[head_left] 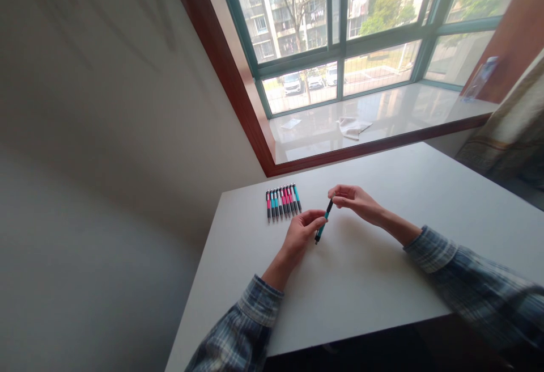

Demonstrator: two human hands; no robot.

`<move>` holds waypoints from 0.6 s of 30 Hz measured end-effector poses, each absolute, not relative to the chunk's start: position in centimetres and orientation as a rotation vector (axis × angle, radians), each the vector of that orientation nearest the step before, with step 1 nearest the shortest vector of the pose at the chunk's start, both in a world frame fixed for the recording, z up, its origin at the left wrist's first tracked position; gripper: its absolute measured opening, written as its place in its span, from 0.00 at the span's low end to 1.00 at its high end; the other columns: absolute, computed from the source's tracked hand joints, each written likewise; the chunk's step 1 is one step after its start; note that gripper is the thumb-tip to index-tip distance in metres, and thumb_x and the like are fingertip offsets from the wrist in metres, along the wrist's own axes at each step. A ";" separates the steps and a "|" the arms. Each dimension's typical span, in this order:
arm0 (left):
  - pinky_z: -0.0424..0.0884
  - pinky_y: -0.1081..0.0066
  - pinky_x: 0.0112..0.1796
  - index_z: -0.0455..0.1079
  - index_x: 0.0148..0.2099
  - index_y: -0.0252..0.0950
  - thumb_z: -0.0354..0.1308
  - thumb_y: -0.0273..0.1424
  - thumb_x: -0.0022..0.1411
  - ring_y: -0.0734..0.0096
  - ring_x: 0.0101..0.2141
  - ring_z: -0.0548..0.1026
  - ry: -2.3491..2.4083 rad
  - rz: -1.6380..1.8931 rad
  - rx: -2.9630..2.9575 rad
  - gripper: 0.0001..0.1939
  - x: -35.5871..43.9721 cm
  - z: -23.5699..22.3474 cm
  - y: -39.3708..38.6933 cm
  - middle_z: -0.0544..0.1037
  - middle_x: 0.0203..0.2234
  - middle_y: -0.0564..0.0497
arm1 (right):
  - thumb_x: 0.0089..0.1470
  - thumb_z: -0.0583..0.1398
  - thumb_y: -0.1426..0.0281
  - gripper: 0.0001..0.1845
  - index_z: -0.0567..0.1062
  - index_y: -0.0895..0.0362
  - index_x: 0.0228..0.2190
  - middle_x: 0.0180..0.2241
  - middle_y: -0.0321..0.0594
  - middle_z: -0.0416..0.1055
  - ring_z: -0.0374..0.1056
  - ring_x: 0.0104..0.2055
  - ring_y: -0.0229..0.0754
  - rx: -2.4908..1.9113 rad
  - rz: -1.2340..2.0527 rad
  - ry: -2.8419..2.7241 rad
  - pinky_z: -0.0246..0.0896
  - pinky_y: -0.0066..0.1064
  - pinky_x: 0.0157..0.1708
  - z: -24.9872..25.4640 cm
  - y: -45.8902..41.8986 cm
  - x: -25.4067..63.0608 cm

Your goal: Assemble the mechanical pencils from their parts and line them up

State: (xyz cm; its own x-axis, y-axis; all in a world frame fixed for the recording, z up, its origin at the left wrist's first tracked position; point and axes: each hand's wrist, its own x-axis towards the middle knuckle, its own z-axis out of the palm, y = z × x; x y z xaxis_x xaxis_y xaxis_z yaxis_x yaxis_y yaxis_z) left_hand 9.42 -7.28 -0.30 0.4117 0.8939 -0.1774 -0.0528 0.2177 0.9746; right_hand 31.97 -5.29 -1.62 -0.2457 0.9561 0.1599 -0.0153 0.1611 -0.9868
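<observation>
A teal and black pen (pixel 322 230) is held at a slant above the white table. My left hand (pixel 298 233) pinches it around the middle between thumb and fingers. At its upper black end, the fingertips of my right hand (pixel 355 201) are closed on the pen. Whether a tip sticks out there is hidden by the fingers. Just beyond my left hand, several pens (pixel 283 203) in pink, teal and white with black grips lie side by side in a neat row.
The white table (pixel 365 292) meets the wall on the left and a window sill behind. A crumpled white cloth (pixel 353 127) and a flat white paper (pixel 291 124) lie on the sill. A clear bottle (pixel 480 80) stands at its right end, near a curtain (pixel 501 117).
</observation>
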 end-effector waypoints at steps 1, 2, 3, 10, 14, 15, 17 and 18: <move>0.69 0.65 0.44 0.82 0.46 0.34 0.73 0.38 0.53 0.63 0.39 0.76 0.924 0.805 1.160 0.19 9.4 -0.3 -7.3 0.82 0.41 0.43 | 0.56 0.68 0.54 0.17 0.81 0.52 0.40 0.42 0.41 0.77 0.70 0.42 0.46 -0.959 1.267 -1.463 0.63 0.36 0.41 -1.6 -5.3 32.0; 0.69 0.65 0.44 0.82 0.46 0.33 0.73 0.38 0.53 0.63 0.39 0.76 0.924 0.806 1.158 0.19 9.4 -0.4 -7.3 0.82 0.41 0.43 | 0.56 0.68 0.54 0.17 0.82 0.52 0.41 0.43 0.41 0.77 0.70 0.43 0.46 -0.953 1.270 -1.465 0.63 0.36 0.41 -1.6 -5.3 32.0; 0.69 0.66 0.44 0.82 0.46 0.33 0.73 0.38 0.53 0.64 0.39 0.76 0.922 0.807 1.155 0.20 9.4 -0.4 -7.3 0.82 0.41 0.43 | 0.56 0.67 0.54 0.17 0.82 0.52 0.40 0.44 0.41 0.77 0.70 0.43 0.46 -0.948 1.266 -1.471 0.63 0.37 0.42 -1.6 -5.3 32.0; 0.69 0.66 0.42 0.82 0.45 0.34 0.74 0.39 0.52 0.64 0.38 0.76 0.923 0.806 1.145 0.20 9.4 -0.5 -7.2 0.82 0.40 0.44 | 0.55 0.68 0.54 0.17 0.83 0.52 0.40 0.46 0.43 0.77 0.71 0.47 0.50 -0.936 1.286 -1.471 0.65 0.39 0.44 -1.4 -5.4 31.9; 0.69 0.66 0.42 0.82 0.44 0.35 0.74 0.40 0.52 0.64 0.37 0.75 0.922 0.801 1.139 0.20 9.3 -0.5 -7.3 0.82 0.38 0.45 | 0.54 0.68 0.54 0.16 0.83 0.53 0.37 0.45 0.43 0.78 0.71 0.48 0.51 -0.956 1.294 -1.461 0.65 0.39 0.45 -1.6 -5.3 31.8; 0.69 0.66 0.42 0.82 0.44 0.35 0.74 0.40 0.52 0.65 0.37 0.75 0.920 0.801 1.143 0.19 9.3 -0.5 -7.3 0.82 0.38 0.45 | 0.54 0.68 0.54 0.17 0.83 0.52 0.39 0.45 0.43 0.78 0.72 0.48 0.50 -0.959 1.313 -1.450 0.66 0.40 0.45 -1.7 -5.3 31.9; 0.68 0.67 0.42 0.82 0.44 0.35 0.73 0.40 0.53 0.65 0.37 0.75 0.919 0.804 1.149 0.19 9.3 -0.4 -7.3 0.82 0.38 0.45 | 0.53 0.69 0.53 0.19 0.83 0.52 0.42 0.47 0.44 0.78 0.72 0.48 0.51 -0.950 1.338 -1.430 0.66 0.41 0.46 -1.9 -5.2 31.9; 0.68 0.67 0.41 0.82 0.44 0.35 0.73 0.40 0.53 0.65 0.37 0.75 0.919 0.804 1.151 0.19 9.3 -0.4 -7.3 0.82 0.37 0.45 | 0.53 0.69 0.54 0.18 0.83 0.52 0.40 0.47 0.44 0.78 0.72 0.48 0.51 -0.946 1.335 -1.427 0.66 0.40 0.46 -1.9 -5.2 31.9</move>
State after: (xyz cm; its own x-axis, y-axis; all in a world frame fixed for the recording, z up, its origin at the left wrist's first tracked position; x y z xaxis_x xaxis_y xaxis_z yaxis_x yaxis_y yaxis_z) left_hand 9.28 -7.30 -0.42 0.4138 0.8923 -0.1803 -0.0605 0.2246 0.9726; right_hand 31.91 -5.24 -1.86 -0.2674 0.9556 0.1234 -0.0596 0.1114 -0.9920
